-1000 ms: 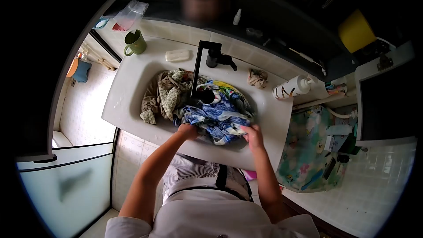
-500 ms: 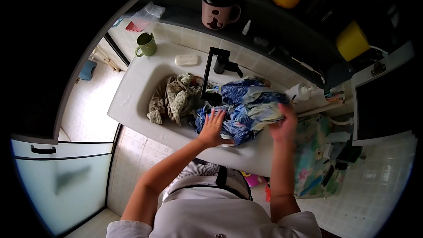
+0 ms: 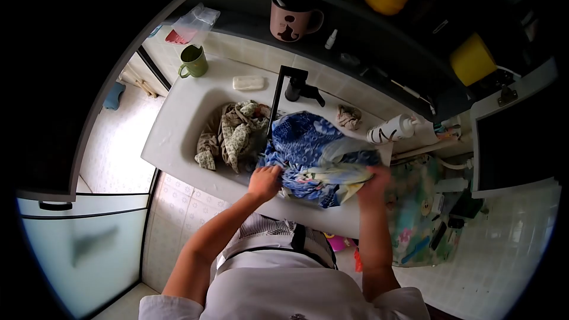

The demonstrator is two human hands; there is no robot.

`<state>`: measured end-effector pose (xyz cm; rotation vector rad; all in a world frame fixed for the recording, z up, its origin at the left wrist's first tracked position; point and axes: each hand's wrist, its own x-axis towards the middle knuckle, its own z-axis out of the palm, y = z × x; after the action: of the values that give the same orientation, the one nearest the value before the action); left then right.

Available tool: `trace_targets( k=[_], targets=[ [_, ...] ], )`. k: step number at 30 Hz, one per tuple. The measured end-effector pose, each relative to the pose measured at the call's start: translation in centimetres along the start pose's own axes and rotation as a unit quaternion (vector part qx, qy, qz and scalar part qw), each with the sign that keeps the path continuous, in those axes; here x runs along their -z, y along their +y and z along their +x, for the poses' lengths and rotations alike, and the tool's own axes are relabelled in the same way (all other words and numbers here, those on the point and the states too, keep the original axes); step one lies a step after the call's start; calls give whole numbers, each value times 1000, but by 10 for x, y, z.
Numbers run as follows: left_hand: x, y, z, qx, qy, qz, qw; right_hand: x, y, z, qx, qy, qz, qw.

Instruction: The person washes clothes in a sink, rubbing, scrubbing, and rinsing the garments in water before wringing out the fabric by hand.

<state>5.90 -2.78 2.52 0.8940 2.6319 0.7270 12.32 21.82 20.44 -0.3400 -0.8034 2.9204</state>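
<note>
Roughly crosswise, the bunched blue cloth [image 3: 314, 151] stretches longest from left to right, both hands [image 3: 265, 182] [image 3: 374, 183] clenched on it.

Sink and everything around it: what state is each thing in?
Blue patterned cloth: bunched, held in both hands
Left hand: curled on the cloth's near side
Right hand: gripping the cloth's right end, blurred
Brown patterned cloth: crumpled in the sink
Black tap: flow cannot be told
Green mug: upright
Pink mug: upright
White bar: lying flat
Small cloth: crumpled
</note>
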Motion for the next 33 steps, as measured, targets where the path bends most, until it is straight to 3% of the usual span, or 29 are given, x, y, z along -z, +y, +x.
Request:
trace_targets(
  k=[7, 9, 12, 14, 16, 20, 22, 24, 26, 29, 32, 33],
  targets=[
    [1, -52, -7, 141, 22, 4, 990, 123, 64, 3, -70, 86, -11, 994],
    [6, -51, -2, 182, 49, -28, 982, 139, 76, 10, -118, 107, -74, 985],
    [11, -46, 7, 253, 56, -68, 963, 137, 99, 26, -168, 147, -174, 959],
    [5, -49, 8, 266, 95, -120, 952, 119, 100, 40, -264, 48, -197, 943],
    [9, -43, 5, 277, 120, -158, 940, 103, 127, 54, -221, 68, -213, 949],
    [7, -35, 0, 107, 231, -237, 937, 113, 151, 75, -123, 172, -330, 920],
    [20, -13, 3, 31, 274, -236, 932, 121, 164, 84, -72, 157, -395, 902],
    [20, 6, 19, 22, 249, -249, 936, 127, 168, 92, -50, 133, -434, 890],
    [14, 29, 43, 134, 239, -282, 920, 129, 171, 104, -56, 110, -448, 886],
    [1, 33, 82, 156, 364, -284, 873, 131, 173, 111, -54, 114, -432, 893],
    [12, 23, 104, -2, 294, -390, 873, 136, 172, 113, -47, 118, -449, 885],
    [13, 23, 100, 35, 253, -386, 886, 141, 175, 113, -40, 115, -453, 883]
  ],
)
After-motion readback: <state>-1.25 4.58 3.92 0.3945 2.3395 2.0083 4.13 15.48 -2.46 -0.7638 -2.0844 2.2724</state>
